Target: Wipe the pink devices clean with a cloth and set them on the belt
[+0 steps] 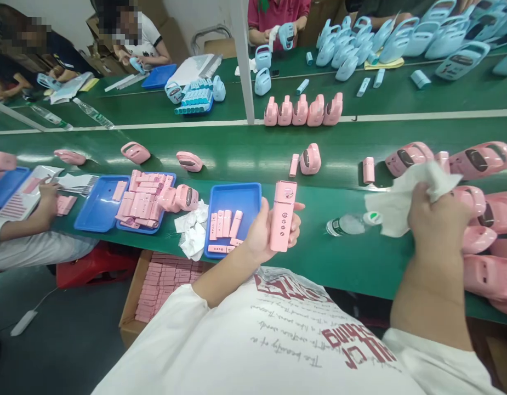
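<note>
Upright in my left hand (261, 230) is a pink rectangular device (283, 216) with a round mark near its top and a column of small dark icons; my fingers wrap behind it. My right hand (436, 214), out to the right, grips a crumpled white cloth (397, 200) that hangs over the table. A clear bottle (352, 224) lies on its side just left of the cloth. Left of my left hand, a blue tray (253, 193) holds several slim pink pieces (227, 223). White crumpled tissues (193, 233) lie beside that tray.
Pink rounded housings (489, 274) crowd the right side. More stand along the belt (245, 156), near a pink cylinder (369, 170). A heaped blue tray (171, 178) is further left. Below sits a carton (130, 312) of pink parts. People work opposite and at left.
</note>
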Demonstrator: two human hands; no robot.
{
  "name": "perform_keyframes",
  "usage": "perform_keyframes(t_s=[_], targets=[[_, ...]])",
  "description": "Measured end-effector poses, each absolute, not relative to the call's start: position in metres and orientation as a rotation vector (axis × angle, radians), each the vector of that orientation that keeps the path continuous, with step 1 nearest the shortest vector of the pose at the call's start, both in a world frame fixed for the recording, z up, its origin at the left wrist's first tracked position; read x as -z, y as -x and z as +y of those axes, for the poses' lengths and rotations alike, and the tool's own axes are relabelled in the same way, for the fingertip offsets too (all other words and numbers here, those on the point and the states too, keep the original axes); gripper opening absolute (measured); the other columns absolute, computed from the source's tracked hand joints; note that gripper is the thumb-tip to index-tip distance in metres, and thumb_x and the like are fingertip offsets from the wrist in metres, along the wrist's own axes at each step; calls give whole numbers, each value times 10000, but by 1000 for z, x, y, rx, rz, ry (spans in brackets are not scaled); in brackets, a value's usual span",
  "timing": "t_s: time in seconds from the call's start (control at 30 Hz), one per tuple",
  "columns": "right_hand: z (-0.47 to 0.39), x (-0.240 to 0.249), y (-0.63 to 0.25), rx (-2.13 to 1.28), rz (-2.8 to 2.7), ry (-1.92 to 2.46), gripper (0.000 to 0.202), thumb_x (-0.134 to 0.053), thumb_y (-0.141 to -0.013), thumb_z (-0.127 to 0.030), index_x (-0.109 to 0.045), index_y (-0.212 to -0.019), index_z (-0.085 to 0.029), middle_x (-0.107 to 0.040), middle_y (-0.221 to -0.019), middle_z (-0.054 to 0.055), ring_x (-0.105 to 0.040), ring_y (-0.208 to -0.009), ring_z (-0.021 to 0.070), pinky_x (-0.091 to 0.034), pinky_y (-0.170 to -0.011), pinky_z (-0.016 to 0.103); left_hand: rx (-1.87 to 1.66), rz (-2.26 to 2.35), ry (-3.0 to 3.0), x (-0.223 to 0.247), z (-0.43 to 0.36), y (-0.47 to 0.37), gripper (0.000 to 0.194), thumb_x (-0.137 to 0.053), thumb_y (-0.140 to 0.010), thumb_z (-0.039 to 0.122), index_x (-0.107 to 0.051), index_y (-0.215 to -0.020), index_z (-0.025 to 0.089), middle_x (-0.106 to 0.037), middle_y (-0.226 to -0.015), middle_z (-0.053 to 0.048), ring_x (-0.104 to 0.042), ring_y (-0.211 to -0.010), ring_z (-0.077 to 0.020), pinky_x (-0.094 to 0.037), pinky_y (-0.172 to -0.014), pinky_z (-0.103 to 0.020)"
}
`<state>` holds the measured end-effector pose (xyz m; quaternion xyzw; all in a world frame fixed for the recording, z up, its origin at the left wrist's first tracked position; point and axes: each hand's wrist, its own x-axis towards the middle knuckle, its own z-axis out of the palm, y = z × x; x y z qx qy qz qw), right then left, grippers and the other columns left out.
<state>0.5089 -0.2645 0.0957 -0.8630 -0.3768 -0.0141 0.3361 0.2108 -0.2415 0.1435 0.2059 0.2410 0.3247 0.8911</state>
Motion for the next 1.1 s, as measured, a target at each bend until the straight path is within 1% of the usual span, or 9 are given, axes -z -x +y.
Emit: perform_keyframes(t_s=[0.1,0.23,0.37,0.47,0.53,0.67,0.87,1.0,1.1], targets=[[-259,-133,-460,-77,-865,1920,448,-473,-860,-457,-630,-838,-38,-641,-819,173,-627,-915,295,-457,-828,447,-669,521,-441,-143,-243,-219,790,-157,-835,735,-622,-996,118,-494,-629,-17,-476,-464,-100,-345,-410,-215],[-254,-138,-380,-305,-1361,1337,423,-478,-891,-457,-636,-1064,-105,-677,-1006,116,-599,-1069,232,-464,-953,395,-702,575,-442,-137,-244,-234,720,-259,-848,708,-620,-1053,120,-543,-633,-24,-516,-513,-117,-393,-447,-227],[-260,-116,-347,-435,-1789,997,435,-434,-921,-365,-511,-1319,-210,-472,-1387,82,-303,-1377,227,-277,-1137,468,-895,706,-321,-135,-236,-238,618,-245,-928,579,-595,-1143,117,-633,-718,-56,-610,-718,-152,-482,-639,-239],[-281,-96,-347,-533,-1934,697,390,-462,-910,-339,-563,-1265,-217,-569,-1284,77,-400,-1320,206,-264,-1146,457,-748,779,-253,-138,-226,-231,753,-172,-886,670,-591,-1136,96,-633,-710,-76,-621,-697,-177,-484,-599,-264],[-297,-81,-349,-718,-1786,675,307,-493,-889,-394,-679,-1060,-219,-687,-1064,54,-594,-1119,202,-415,-1056,417,-761,780,-309,-141,-221,-226,784,-177,-851,721,-600,-1095,108,-600,-662,-55,-597,-602,-158,-464,-531,-254],[-302,-52,-360,-858,-964,1089,356,-457,-890,-482,-666,-933,-197,-704,-839,22,-678,-822,169,-569,-777,335,-831,700,-435,-142,-215,-220,576,-348,-880,628,-609,-1020,133,-542,-630,1,-504,-472,-81,-387,-439,-197],[-267,-61,-389,-968,-157,1194,311,-627,-775,-390,-582,-967,-149,-673,-979,67,-628,-1010,179,-533,-880,351,-814,702,-468,-138,-218,-216,421,-476,-896,475,-613,-1096,131,-603,-734,-11,-594,-626,-99,-477,-604,-225],[-259,-89,-374,-684,-420,1186,390,-569,-822,-431,-565,-1086,-144,-659,-1017,67,-611,-1048,185,-451,-994,420,-757,705,-447,-139,-221,-223,593,-289,-925,568,-586,-1163,113,-646,-800,-59,-633,-698,-140,-497,-666,-259],[-260,-99,-350,-628,-1015,1202,413,-549,-838,-464,-597,-1133,-178,-632,-1137,85,-505,-1225,220,-350,-1086,441,-722,695,-433,-141,-224,-231,798,-126,-871,694,-564,-1195,110,-663,-872,-100,-650,-822,-191,-503,-728,-292]])
